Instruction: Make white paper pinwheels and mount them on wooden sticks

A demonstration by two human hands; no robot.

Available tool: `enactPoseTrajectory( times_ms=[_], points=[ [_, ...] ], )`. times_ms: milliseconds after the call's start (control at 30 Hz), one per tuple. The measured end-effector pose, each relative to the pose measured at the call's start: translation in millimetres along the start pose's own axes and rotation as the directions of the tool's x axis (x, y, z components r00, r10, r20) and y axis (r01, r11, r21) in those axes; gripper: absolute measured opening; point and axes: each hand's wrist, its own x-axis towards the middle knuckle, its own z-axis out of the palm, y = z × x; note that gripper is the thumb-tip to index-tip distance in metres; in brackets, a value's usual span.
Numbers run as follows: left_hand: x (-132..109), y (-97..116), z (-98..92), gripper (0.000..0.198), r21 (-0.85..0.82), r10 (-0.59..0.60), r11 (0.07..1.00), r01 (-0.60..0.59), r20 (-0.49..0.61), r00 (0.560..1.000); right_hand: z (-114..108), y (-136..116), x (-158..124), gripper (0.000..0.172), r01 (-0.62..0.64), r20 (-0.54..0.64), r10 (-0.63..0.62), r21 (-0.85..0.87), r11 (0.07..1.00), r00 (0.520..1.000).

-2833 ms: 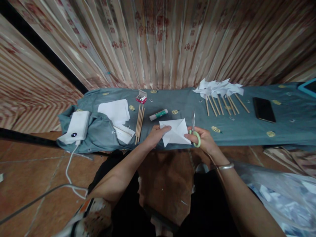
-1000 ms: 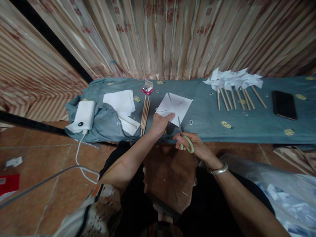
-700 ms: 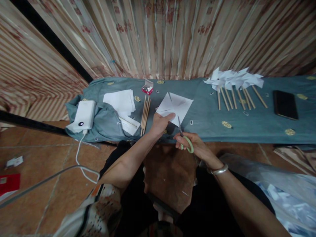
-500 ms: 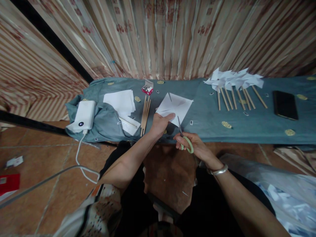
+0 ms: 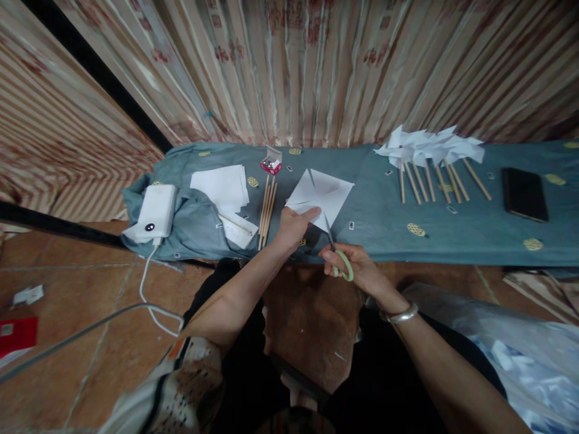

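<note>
A white square of paper (image 5: 322,191) with crease lines lies over the near edge of a blue-grey cloth-covered table (image 5: 375,226). My left hand (image 5: 294,226) pinches its near-left corner. My right hand (image 5: 350,265) grips green-handled scissors (image 5: 337,256), whose blades point up into the paper's near corner. A silver bangle sits on my right wrist.
Several finished paper pinwheels on wooden sticks (image 5: 429,160) lie at the back right, beside a black phone (image 5: 523,194). Loose sticks (image 5: 266,205), a stack of white paper (image 5: 220,187), a small red box of pins (image 5: 270,163) and a white power bank (image 5: 156,211) sit to the left.
Since 2.8 s ago the paper has been turned and lifted farther over the table, and the scissors have gone from beside it to its near corner. Over the last second almost nothing moves.
</note>
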Motion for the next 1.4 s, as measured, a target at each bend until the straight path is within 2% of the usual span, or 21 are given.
enactPoseTrajectory(
  times_ms=[267,467,700,867,1400],
  points=[
    [0.7,0.0,0.0,0.026,-0.042,0.000,0.999,0.001,0.017,1.000,0.5,0.9,1.5,0.054,-0.040,-0.013,0.041,0.026,0.999,0.999],
    [-1.3,-1.2,0.8,0.026,0.005,-0.022,1.000,0.022,0.009,1.000,-1.3,3.0,0.2,0.049,0.001,-0.025,-0.001,0.009,1.000,1.000],
    [-1.1,-2.2,0.1,0.027,0.004,-0.020,1.000,0.020,0.019,1.000,-1.3,6.7,2.8,0.050,-0.030,-0.027,0.031,0.025,0.999,0.999],
    [-0.8,-3.0,-0.1,0.027,-0.001,-0.021,1.000,0.022,0.020,1.000,-1.0,11.8,4.8,0.049,-0.007,-0.030,0.008,0.024,1.000,1.000],
    [-2.0,-4.8,0.9,0.027,-0.009,-0.033,0.999,0.033,0.037,0.999,0.6,7.3,4.5,0.048,-0.011,-0.072,0.013,0.029,1.000,0.997]
  ],
)
